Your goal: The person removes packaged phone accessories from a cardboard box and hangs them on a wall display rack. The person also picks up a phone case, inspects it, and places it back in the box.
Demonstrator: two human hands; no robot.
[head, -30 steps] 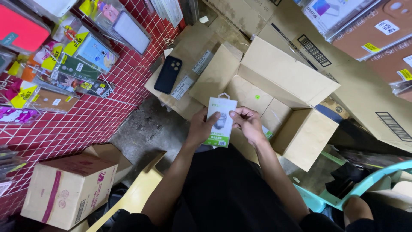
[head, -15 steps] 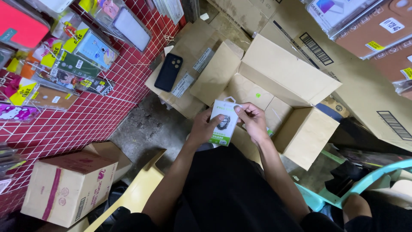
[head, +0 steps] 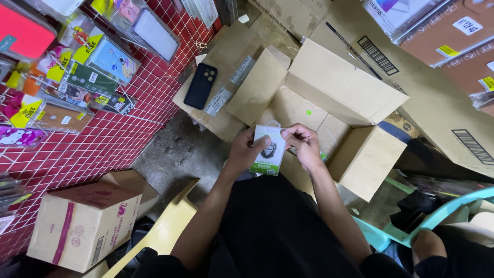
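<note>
So, both hands grip the small white-and-green retail packet (head: 268,150) over the open brown cardboard box (head: 329,123), left hand (head: 246,149) clamping its side w/ thumb on front, right hand (head: 303,144) pinching the top edge — best keep it level, square to the box.

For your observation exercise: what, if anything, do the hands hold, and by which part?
A small white-and-green retail packet: left hand grips its left edge, right hand pinches its top right corner.

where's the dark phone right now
In the head view the dark phone lies upper left of centre on a closed cardboard box, beside the red grid wall and left of the open box.
</note>
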